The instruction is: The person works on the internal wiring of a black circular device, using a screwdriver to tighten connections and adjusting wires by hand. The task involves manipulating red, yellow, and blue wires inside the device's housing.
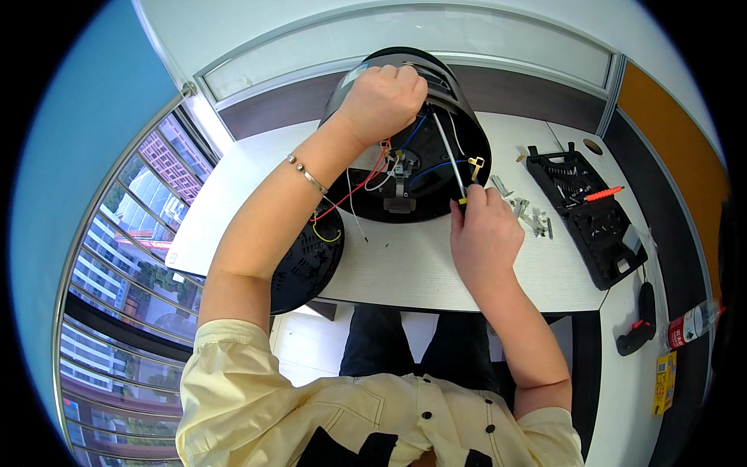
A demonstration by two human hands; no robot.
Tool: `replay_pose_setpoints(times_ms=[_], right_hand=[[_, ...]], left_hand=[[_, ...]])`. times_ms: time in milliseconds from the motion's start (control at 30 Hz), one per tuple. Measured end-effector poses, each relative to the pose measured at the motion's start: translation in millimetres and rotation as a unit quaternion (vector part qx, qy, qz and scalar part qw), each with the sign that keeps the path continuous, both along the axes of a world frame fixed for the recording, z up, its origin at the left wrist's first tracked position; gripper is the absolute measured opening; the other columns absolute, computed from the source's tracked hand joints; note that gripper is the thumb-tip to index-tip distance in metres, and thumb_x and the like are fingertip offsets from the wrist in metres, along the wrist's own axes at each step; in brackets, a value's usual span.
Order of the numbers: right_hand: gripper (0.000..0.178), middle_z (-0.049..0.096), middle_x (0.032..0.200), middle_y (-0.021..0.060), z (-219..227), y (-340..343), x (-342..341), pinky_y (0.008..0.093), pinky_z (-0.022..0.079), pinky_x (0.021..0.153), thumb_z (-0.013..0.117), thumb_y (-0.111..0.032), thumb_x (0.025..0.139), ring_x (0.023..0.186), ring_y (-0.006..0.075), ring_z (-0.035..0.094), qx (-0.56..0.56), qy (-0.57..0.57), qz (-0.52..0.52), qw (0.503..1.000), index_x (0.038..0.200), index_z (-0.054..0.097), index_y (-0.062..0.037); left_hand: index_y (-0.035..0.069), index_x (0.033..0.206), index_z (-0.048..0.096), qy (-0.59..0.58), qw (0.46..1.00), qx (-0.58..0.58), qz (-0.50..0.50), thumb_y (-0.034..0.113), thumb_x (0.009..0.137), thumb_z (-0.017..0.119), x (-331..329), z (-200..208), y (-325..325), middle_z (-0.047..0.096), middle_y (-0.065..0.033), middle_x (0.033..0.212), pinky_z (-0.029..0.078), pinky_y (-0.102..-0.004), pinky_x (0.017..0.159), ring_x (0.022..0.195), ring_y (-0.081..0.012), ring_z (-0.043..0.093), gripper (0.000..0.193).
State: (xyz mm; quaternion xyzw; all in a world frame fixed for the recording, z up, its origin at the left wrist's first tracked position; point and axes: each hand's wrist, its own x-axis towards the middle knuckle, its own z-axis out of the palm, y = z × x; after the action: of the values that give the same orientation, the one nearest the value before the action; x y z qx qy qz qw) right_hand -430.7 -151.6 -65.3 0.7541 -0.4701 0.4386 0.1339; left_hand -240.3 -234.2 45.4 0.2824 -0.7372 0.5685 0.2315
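Observation:
A dark, rounded appliance housing (467,128) lies on its side on the white table, its open end facing me. Red, blue and white wires run inside around a metal fitting (401,167). My left hand (383,101) is closed at the housing's upper edge; its fingertips are hidden. In my right hand (489,233) is a screwdriver (449,148), its long shaft slanting up to the inside of the upper rim. A brass-coloured metal bracket (475,166) hangs near the shaft. Partly behind my left forearm sits a black vented cover (307,265) with a yellow wire.
Loose metal parts (537,220) lie right of my right hand. Farther right is an open black tool case (580,210) with an orange-red screwdriver (604,194) across it. A black-handled tool (640,323), a bottle (691,325) and a yellow box (664,383) line the right edge.

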Motion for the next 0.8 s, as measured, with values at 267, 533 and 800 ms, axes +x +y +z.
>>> replay_pose_setpoints(times_ms=[267, 533, 800], right_hand=[[0.023, 0.060, 0.069, 0.0111, -25, 59, -17, 0.0248, 0.042, 0.046, 0.050, -0.023, 0.095, 0.049, 0.0136, 0.053, 0.591, -0.465, 0.360, 0.552, 0.084, 0.049, -0.0031], [0.026, 0.056, 0.109, 0.0218, -33, 107, -54, 0.0333, 0.044, 0.088, 0.043, -0.007, 0.089, 0.094, 0.0256, 0.058, 0.725, -0.428, 0.461, 0.281, 0.113, 0.045, 0.0026], [0.028, 0.063, 0.086, 0.0140, -57, 107, -65, 0.0308, 0.050, 0.072, 0.052, -0.009, 0.091, 0.078, 0.0194, 0.062, 0.620, -0.456, 0.477, 0.423, 0.117, 0.045, -0.0032]], left_hand=[[0.009, 0.064, 0.046, 0.003, 1.000, 0.001, 0.002, 0.007, 0.060, 0.061, 4, -1, -1, 0.043, -0.0038, 0.063, 0.043, -0.0296, 0.049, 0.055, -0.0184, 0.051, 0.015], [0.009, 0.064, 0.047, 0.009, 1.000, -0.006, 0.004, 0.008, 0.063, 0.063, 9, -2, -1, 0.044, -0.0035, 0.064, 0.043, -0.0305, 0.048, 0.055, -0.0189, 0.051, 0.016], [0.009, 0.064, 0.046, 0.007, 1.000, -0.001, -0.004, 0.008, 0.063, 0.063, 8, -1, -2, 0.044, -0.0037, 0.062, 0.043, -0.0303, 0.049, 0.054, -0.0189, 0.051, 0.017]])
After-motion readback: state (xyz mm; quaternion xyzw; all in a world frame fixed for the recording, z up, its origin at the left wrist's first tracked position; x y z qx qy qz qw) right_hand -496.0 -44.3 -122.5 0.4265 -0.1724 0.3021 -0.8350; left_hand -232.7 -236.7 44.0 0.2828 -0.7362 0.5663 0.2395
